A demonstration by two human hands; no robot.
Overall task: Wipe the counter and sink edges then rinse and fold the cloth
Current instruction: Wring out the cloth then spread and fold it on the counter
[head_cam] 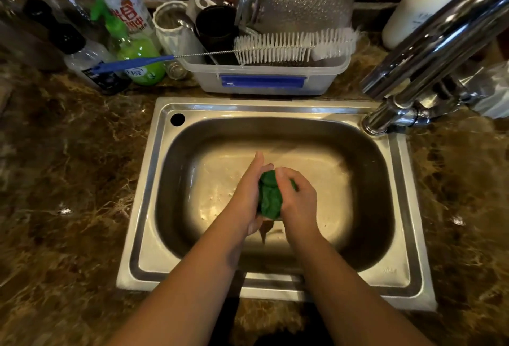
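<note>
Cloth (269, 197): bunched between both hands, over the sink (275, 110).
Left hand (248, 194): fingers wrapped round the cloth.
Right hand (298, 199): fingers curled, gripping the cloth.

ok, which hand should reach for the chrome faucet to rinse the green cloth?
Right hand, probably: chrome faucet stands at the sink's right rear. Left hand could keep holding the bunched green cloth.

We are in a home kitchen: a steel sink (275, 109) set in marble, chrome tap (429, 51), dish tub (264, 81) holding a bottle brush (294, 45).
</note>
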